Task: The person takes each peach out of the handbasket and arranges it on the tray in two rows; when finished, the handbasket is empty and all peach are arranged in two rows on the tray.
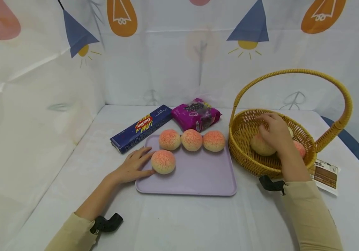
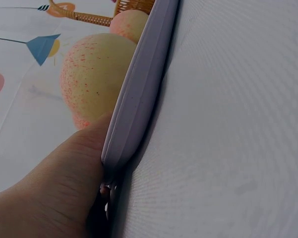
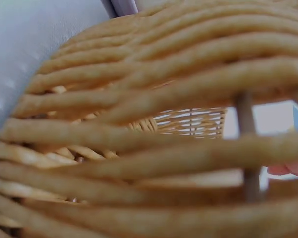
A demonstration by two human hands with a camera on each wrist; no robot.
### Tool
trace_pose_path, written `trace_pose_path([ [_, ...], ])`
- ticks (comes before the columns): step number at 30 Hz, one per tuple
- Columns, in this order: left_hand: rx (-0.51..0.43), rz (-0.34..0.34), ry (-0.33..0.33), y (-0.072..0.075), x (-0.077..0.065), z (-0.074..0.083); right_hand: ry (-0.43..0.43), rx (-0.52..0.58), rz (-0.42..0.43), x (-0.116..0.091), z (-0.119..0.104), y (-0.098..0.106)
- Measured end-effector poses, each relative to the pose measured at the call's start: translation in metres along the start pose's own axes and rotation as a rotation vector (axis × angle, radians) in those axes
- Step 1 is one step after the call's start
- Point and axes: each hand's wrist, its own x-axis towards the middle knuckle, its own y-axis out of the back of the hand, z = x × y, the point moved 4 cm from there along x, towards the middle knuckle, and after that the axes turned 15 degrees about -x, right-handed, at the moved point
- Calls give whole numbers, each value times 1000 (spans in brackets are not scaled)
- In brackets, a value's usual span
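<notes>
R hand (image 1: 275,132) is down in the wicker basket (image 1: 241,157), thumb & bent fingers over the top of a pale bun (image 1: 262,146); can't tell if it grips or only touches, b/c the hand hides the contact & the R wrist cam shows just blurry weave. That bun sits toward the basket's L side, w/ a pinker bun (image 1: 299,149) on the R, partly behind the forearm. Handling, my guess: buns look light & squishy (foam or bread), dry, prob. not slippery; a hard fingertip pinch could dent or mark the speckled skin, so best hold = fingers cupped round the widest part, low pressure. Tall basket handle (image 1: 295,71) arches overhead, so wrist could knock it. L hand (image 1: 132,167) is spread wide, not holding anything, lying over the L edge of the lilac tray (image 1: 195,183), thumb & fingertips either side of a speckled bun (image 1: 163,162); touching or just beside, can't say. Tray looks thin, stiff, smooth. Behind that bun, three buns (image 1: 192,140) in a row along tray's far side. Further out: blue spaghetti box (image 1: 141,129) & purple packet (image 1: 196,115) beyond the tray, brown-&-white packet (image 1: 325,176) by basket's R side, all on a white tabletop (image 1: 179,223).
</notes>
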Motion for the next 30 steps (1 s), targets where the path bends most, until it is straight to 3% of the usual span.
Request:
trace_pose_path([
  [3,3,0,1,0,0,-1,21,11,-31,-3,2,0],
  [10,14,0,-2,1,3,0,192,20,-56,-12,-1,-5],
  [22,1,-4,6,-1,2,1,263,-104,-258,-42,0,-8],
  [30,-2,0,12,0,1,1,380,-143,-203,-49,-2,-11],
])
